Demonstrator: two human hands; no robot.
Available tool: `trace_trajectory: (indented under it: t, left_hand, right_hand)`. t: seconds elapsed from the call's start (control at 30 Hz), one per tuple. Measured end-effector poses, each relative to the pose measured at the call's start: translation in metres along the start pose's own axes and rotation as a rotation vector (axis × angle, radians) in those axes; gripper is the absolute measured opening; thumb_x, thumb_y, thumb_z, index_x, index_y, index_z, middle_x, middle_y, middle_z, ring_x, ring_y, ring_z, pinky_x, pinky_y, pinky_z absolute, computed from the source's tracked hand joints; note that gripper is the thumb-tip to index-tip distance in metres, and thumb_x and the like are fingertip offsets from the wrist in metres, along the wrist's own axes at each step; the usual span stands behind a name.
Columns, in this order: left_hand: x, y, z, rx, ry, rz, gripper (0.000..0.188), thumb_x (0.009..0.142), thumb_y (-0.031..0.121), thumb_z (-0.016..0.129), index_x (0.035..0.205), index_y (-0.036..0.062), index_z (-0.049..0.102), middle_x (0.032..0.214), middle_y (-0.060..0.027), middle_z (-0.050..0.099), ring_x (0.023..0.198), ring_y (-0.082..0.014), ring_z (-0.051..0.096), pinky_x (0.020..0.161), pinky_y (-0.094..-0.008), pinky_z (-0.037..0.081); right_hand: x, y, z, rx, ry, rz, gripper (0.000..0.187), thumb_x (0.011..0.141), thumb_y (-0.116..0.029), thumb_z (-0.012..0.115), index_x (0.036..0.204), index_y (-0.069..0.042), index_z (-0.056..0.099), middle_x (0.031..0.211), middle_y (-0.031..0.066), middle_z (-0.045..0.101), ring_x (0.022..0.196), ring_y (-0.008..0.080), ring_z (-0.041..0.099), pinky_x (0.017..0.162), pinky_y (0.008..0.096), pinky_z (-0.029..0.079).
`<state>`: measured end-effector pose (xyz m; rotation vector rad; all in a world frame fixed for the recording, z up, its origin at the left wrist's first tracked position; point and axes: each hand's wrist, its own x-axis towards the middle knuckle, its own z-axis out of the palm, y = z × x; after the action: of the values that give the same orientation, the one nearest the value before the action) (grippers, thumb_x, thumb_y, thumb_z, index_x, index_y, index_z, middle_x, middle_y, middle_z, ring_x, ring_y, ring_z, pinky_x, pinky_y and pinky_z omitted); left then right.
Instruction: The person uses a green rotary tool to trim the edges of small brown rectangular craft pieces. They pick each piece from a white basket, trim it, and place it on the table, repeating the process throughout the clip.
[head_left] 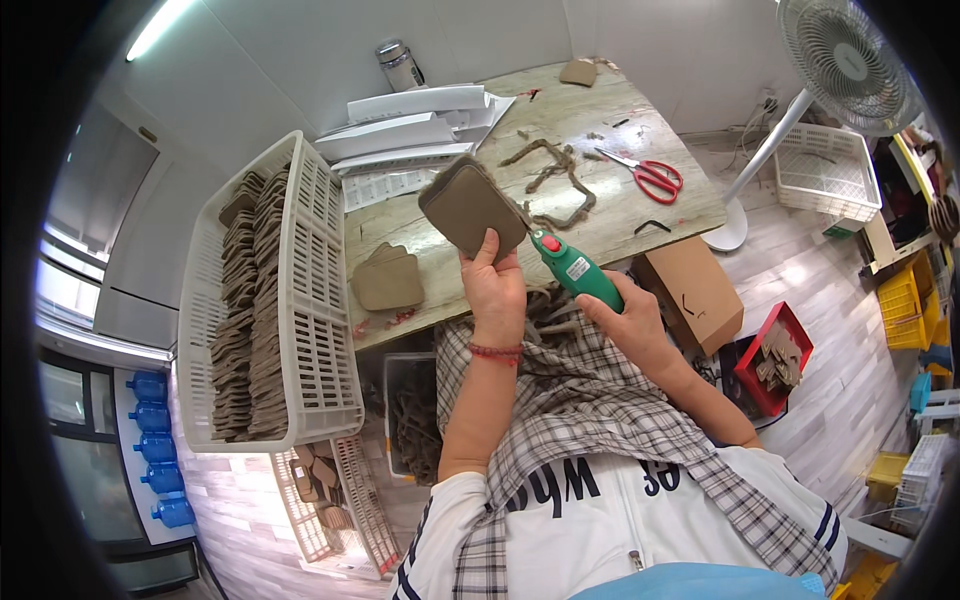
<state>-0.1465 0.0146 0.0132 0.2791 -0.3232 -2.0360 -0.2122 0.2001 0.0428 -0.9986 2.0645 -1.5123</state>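
Observation:
My left hand [494,288] grips a brown square pad [470,208] with rounded corners, thumb on its face, held up over the table's near edge. My right hand [632,318] is wrapped round a green handheld electric cutter [586,277] with a red button. The cutter's tip meets or nearly meets the pad's right edge; whether they touch I cannot tell. Trimmed brown strips [585,200] lie on the marbled table [480,300] beyond the cutter. Left of my left hand lies a small stack of brown pads [388,280]. Red-handled scissors [655,180] rest on the right side.
A tall white crate [330,290] packed with brown pads stands at the left. White papers [400,135] and a flask [398,66] are at the back. Right of the table are a cardboard box [695,290], a red tray [778,355] and a standing fan [850,62]. Scraps fill a bin [412,440] below.

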Motion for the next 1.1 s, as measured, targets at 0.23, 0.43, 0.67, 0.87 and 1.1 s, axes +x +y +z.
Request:
trace_trajectory:
  t: [0.23,0.43,0.67,0.87,1.1]
  left_hand:
    - [-0.014,-0.013,-0.01,0.096,0.029,-0.076,0.039,0.088,-0.007,0.059,0.124,0.0045,0.051,0.122,-0.0103,0.059,0.113,-0.0257,0.057,0.099,-0.0392,0.048]
    - [-0.031,-0.02,-0.01,0.157,0.051,-0.138,0.031,0.088,-0.006,0.06,0.116,0.003,0.055,0.116,-0.0092,0.062,0.106,-0.0217,0.061,0.094,-0.035,0.051]
    - [-0.037,-0.006,-0.026,0.301,-0.015,-0.174,0.029,0.086,-0.008,0.061,0.112,0.0024,0.055,0.114,-0.0106,0.063,0.102,-0.0215,0.063,0.089,-0.0339,0.054]
    - [-0.023,0.047,-0.037,0.531,-0.187,-0.305,0.043,0.082,-0.014,0.058,0.123,0.0004,0.052,0.114,-0.0112,0.064,0.103,-0.0206,0.064,0.089,-0.0322,0.054]
    - [-0.022,0.079,-0.033,0.774,-0.231,-0.39,0.048,0.078,-0.017,0.055,0.122,0.0007,0.053,0.113,-0.0087,0.065,0.101,-0.0175,0.064,0.087,-0.0298,0.053]
  right_hand:
    - [0.004,-0.005,-0.004,-0.001,0.034,0.012,0.04,0.084,-0.03,0.072,0.109,0.0,0.062,0.075,0.0094,0.065,0.066,0.0152,0.062,0.061,0.0299,0.049]
    - [0.013,-0.01,-0.008,0.065,0.051,0.028,0.04,0.085,-0.03,0.072,0.109,0.0,0.062,0.073,0.009,0.065,0.065,0.014,0.061,0.061,0.0297,0.049]
    - [0.018,-0.013,-0.026,0.028,0.007,0.028,0.041,0.085,-0.03,0.072,0.11,0.0,0.062,0.075,0.0071,0.064,0.065,0.01,0.059,0.06,0.0269,0.048]
    - [0.015,-0.009,-0.055,-0.052,-0.187,0.013,0.042,0.084,-0.031,0.072,0.112,-0.001,0.062,0.079,0.0092,0.065,0.069,0.0121,0.061,0.066,0.0282,0.05]
    - [0.011,0.005,-0.061,-0.253,-0.25,-0.142,0.047,0.081,-0.035,0.074,0.113,-0.003,0.062,0.086,0.0139,0.068,0.074,0.0234,0.067,0.07,0.0333,0.052]
